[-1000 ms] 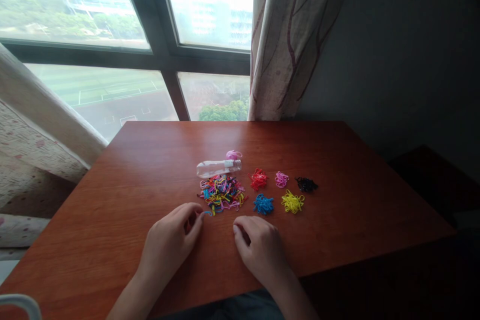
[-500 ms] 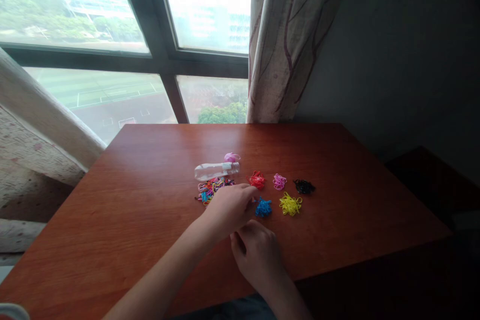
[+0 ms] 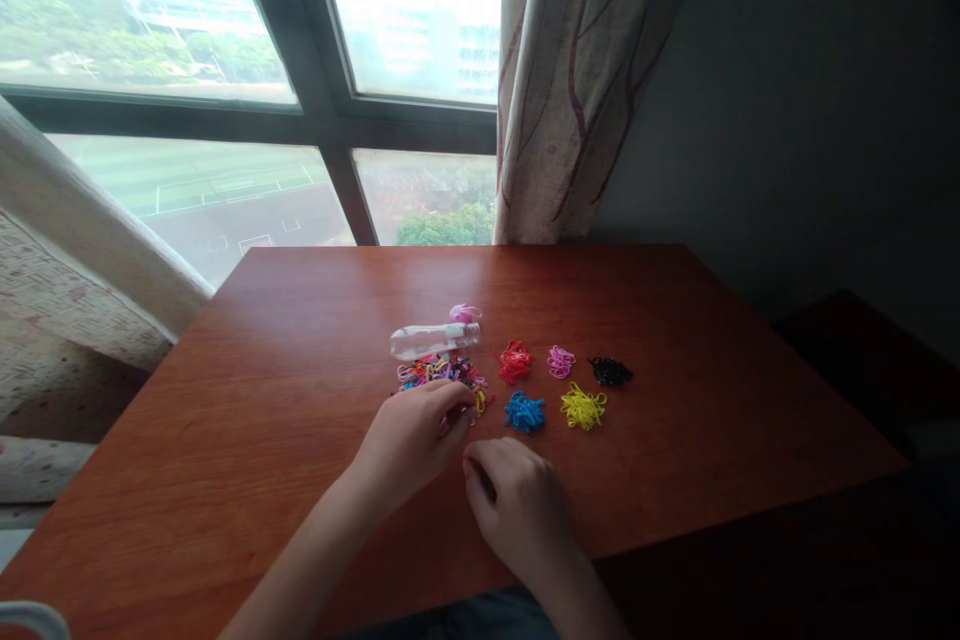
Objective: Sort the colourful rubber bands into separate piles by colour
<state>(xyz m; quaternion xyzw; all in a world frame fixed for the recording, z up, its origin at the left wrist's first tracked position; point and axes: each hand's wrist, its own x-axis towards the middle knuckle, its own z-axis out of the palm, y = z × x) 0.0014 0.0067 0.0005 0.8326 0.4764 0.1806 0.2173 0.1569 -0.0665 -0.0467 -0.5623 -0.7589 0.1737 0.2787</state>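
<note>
My left hand (image 3: 412,435) is at the near edge of a mixed heap of small colourful rubber bands (image 3: 442,372), thumb and fingertips pinched together over it. Whatever lies in that pinch is too small to make out. My right hand (image 3: 517,492) rests on the table just in front, fingers curled closed and their contents hidden. Sorted piles lie to the right of the heap: red bands (image 3: 514,361), blue bands (image 3: 524,412), pink bands (image 3: 561,362), yellow bands (image 3: 583,407) and black bands (image 3: 611,371).
Behind the heap a clear plastic bottle (image 3: 424,341) lies on its side, with a pinkish-purple item (image 3: 465,313) by its mouth. The wooden table (image 3: 262,400) reaches the window. Curtains (image 3: 577,90) hang on both sides. A white curved object (image 3: 34,618) shows at bottom left.
My left hand has moved left from beside the blue pile back to the mixed heap, uncovering more of it. My right hand has stayed nearly in place.
</note>
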